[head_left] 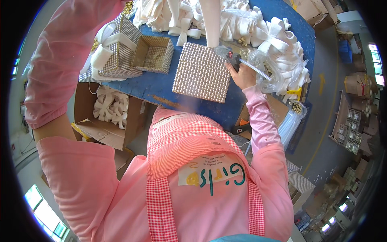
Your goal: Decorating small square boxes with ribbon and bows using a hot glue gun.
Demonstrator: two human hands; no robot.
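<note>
My right hand (244,76) is closed round a dark glue gun (234,58) with a pale glue stick (254,69) jutting from its back. The gun is over the right edge of a square box (201,72) covered in rows of pearl-like beads. My left arm reaches up past the top left edge, so the left hand is out of sight. Left of the beaded box stands an open, gold-toned box (153,54). Beyond it are beaded boxes (117,54) with a white ribbon bow (107,42) on them.
White fabric bows (278,52) lie heaped along the back and right of the blue table (155,82). Gold bells (242,41) sit among them. A cardboard carton (137,121) with white ribbons stands below the left table edge. Clear sticks (289,129) are bundled at the right.
</note>
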